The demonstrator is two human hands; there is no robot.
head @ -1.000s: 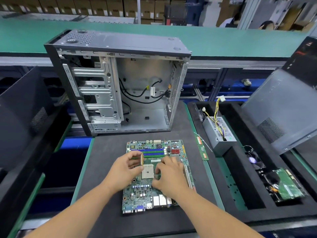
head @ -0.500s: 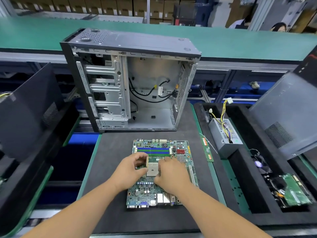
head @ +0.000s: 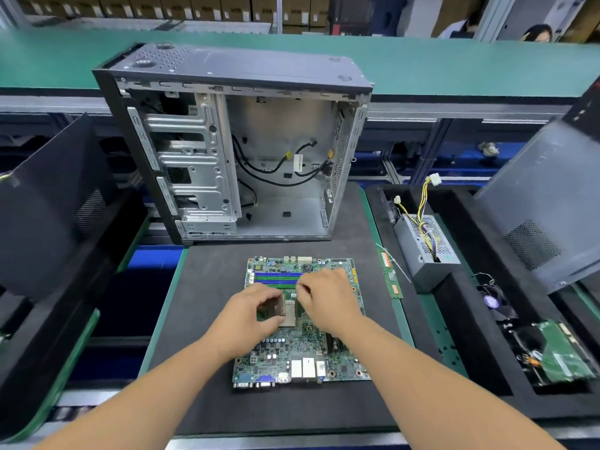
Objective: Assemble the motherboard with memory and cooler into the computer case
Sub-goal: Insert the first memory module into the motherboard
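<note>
L hand (head: 250,315) pinches a small square chip (head: 272,307) just over the motherboard (head: 303,344); R hand (head: 328,295) beside it, fingers curled, can't tell if holding. No words readable.

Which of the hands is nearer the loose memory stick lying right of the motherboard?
Right. The right hand is over the motherboard's upper middle, a short gap left of the memory stick. The left hand holds a CPU chip by the socket, farther left.
</note>
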